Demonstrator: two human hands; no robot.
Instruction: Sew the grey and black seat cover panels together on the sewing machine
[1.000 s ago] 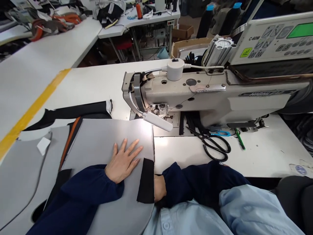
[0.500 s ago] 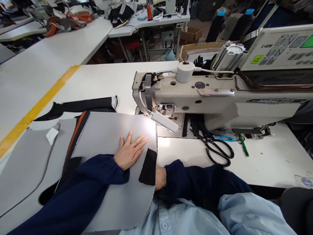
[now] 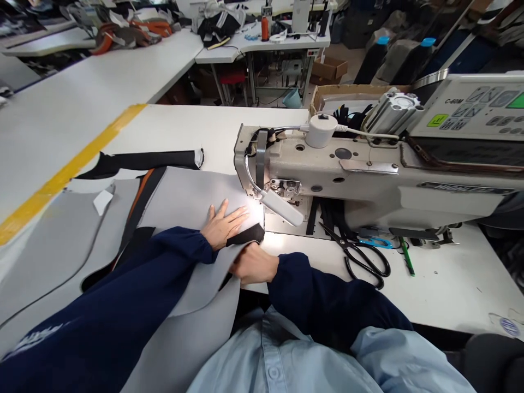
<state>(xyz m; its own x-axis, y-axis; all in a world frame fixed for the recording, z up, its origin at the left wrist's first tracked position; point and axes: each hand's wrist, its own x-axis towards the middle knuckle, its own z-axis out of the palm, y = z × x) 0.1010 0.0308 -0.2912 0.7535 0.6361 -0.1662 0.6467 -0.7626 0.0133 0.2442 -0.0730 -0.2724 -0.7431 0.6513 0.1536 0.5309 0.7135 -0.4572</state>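
Observation:
A grey fabric panel (image 3: pixel 184 194) lies on the white table in front of the sewing machine (image 3: pixel 347 174). My left hand (image 3: pixel 223 225) rests flat on the panel with its fingers spread, close to the needle area. My right hand (image 3: pixel 252 265) grips the panel's near right edge, right under a small black patch (image 3: pixel 244 236) on that edge. The machine's lamp (image 3: pixel 282 208) lights the fabric beside my fingertips.
Black scissors (image 3: pixel 362 256) and a green pen (image 3: pixel 406 255) lie right of the needle plate. More grey and black-orange cut pieces (image 3: pixel 61 240) lie to the left. A control panel (image 3: pixel 475 106) sits at the right. A cardboard box (image 3: pixel 352 95) stands behind the machine.
The grey panel has slid forward toward the needle. My right hand came up from under the table edge and now holds the panel by the black patch; my left hand moved with the fabric.

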